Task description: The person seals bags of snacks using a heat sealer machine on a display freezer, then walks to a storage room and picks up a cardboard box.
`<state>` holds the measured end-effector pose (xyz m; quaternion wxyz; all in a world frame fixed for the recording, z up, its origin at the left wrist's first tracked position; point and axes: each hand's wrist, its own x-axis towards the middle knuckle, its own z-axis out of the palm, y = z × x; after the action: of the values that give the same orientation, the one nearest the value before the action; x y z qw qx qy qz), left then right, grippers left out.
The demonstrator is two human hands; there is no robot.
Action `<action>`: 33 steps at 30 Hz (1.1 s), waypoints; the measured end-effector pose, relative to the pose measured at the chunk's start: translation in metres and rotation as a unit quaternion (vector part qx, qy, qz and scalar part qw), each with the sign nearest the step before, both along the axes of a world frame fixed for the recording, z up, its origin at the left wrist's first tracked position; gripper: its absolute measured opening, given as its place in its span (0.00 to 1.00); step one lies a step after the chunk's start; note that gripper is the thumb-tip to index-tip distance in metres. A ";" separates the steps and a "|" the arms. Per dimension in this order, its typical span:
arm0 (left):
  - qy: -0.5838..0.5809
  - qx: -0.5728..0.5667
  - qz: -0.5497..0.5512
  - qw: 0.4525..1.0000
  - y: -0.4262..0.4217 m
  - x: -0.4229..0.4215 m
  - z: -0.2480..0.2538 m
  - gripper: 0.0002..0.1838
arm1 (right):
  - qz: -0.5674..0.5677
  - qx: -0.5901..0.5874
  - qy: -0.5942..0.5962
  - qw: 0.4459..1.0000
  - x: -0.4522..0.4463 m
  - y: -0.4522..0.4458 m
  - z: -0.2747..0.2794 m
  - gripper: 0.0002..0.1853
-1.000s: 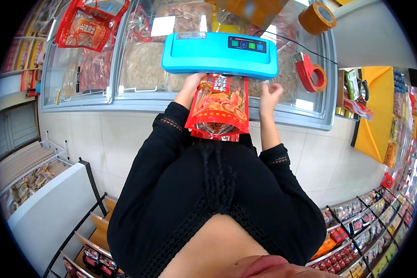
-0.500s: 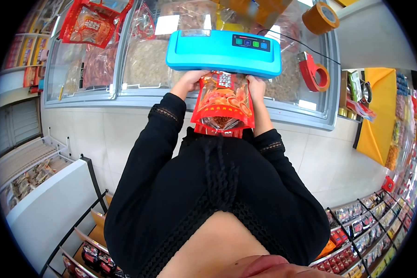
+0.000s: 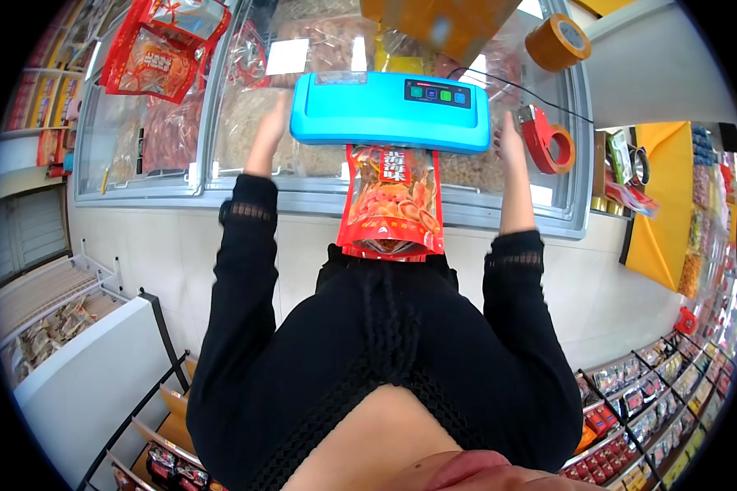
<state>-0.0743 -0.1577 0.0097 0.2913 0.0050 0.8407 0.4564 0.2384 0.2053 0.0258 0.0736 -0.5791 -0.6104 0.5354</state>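
A bright blue vacuum sealer lies across the glass freezer top, with lit buttons on its right side. From under its front edge hangs a red food pouch with a clear window; its end inside the sealer is hidden. Beside the machine's left end is my left hand, open with fingers stretched forward. My right hand is open by the right end, fingers extended, between the sealer and a red tape dispenser. Whether either hand touches the machine I cannot tell.
A tan tape roll stands at the back right, near a black cord. More red pouches lie at the far left of the glass freezer. Stocked shelves are behind on the right.
Both hands have let go of the pouch and moved outward to the sealer's two ends. The pouch stays hanging from the machine. The view has shifted slightly.
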 end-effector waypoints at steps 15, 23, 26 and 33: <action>-0.137 0.336 0.051 0.930 0.030 0.051 0.027 0.32 | -0.053 -0.070 0.304 0.949 -0.015 -0.046 -0.010 0.34; 0.001 0.140 0.083 0.987 0.024 0.037 -0.005 0.38 | -0.030 0.145 0.082 0.986 -0.015 -0.043 -0.010 0.41; 0.082 0.056 0.084 0.991 0.027 0.039 -0.003 0.40 | -0.025 0.188 0.012 0.982 -0.021 -0.049 0.006 0.43; 0.197 -0.047 0.030 0.979 0.037 0.041 0.008 0.36 | 0.000 0.250 -0.048 0.967 -0.031 -0.052 0.018 0.39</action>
<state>-0.0332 -0.1209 0.0178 0.1057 0.0562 0.9019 0.4151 0.2072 0.1536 0.0440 0.1870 -0.5674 -0.7277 0.3371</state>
